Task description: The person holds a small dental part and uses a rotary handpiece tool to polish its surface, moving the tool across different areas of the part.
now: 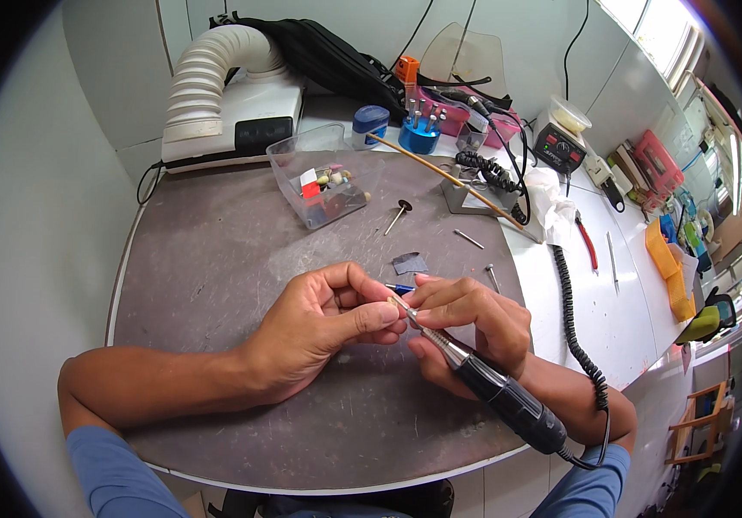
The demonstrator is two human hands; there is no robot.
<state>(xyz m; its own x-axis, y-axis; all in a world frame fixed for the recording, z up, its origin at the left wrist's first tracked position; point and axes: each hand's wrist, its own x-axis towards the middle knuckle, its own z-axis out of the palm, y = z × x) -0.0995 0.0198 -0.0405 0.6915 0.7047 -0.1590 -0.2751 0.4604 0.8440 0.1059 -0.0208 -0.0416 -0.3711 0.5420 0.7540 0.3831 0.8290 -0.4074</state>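
My right hand (487, 324) is wrapped round a black and silver rotary handpiece (513, 401), held at a slant with its metal nose toward my left hand. My left hand (328, 315) is closed in a pinch at the handpiece's tip. Something small and pale shows at its fingertips, too small to name. The fingers of both hands nearly meet there. Just beyond them lie a blue pen-like thing (401, 289), partly hidden, and a scrap of dark sandpaper (410, 263). A round-headed mounted bit (399, 216) and a thin metal bit (469, 238) lie farther off.
A clear plastic box (323, 220) of coloured bits stands on the grey mat (207, 285). Behind are a white dust extractor (216, 142) and a blue bur holder (420, 136). A wooden stick (440, 179) rests across a grey stand. A coiled cord (571, 324) runs down the right.
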